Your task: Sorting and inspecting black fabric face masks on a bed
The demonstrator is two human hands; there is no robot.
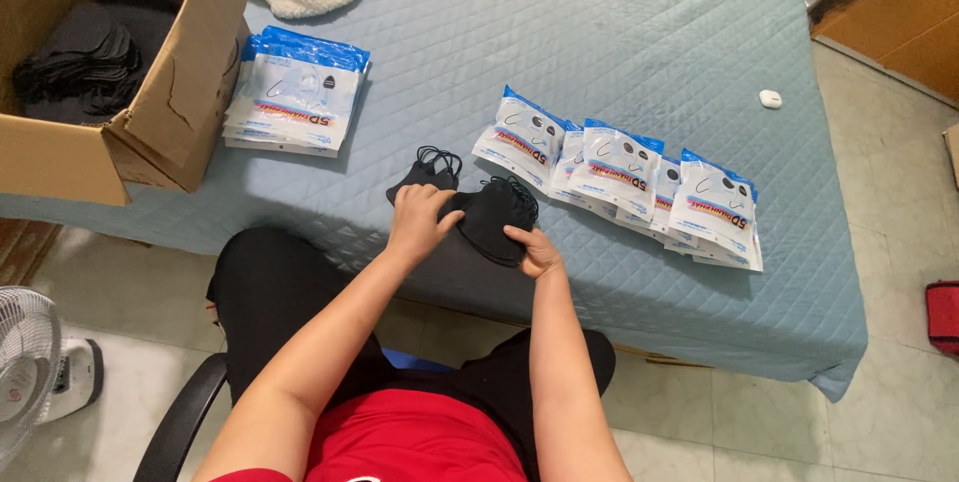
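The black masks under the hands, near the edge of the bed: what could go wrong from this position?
1. The black masks lie close to the front edge of the blue quilt; a push from the right hand might slide some off to the floor.
2. Their ear loops stick out loose beside the left hand, so they could tangle or catch on fingers.
3. The row of packets lies near; a wide arm move could knock it.

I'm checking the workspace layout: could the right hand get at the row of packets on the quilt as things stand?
Probably yes. The right hand holds black masks beside the row of packets, with only bare quilt between; it would need to let go first.
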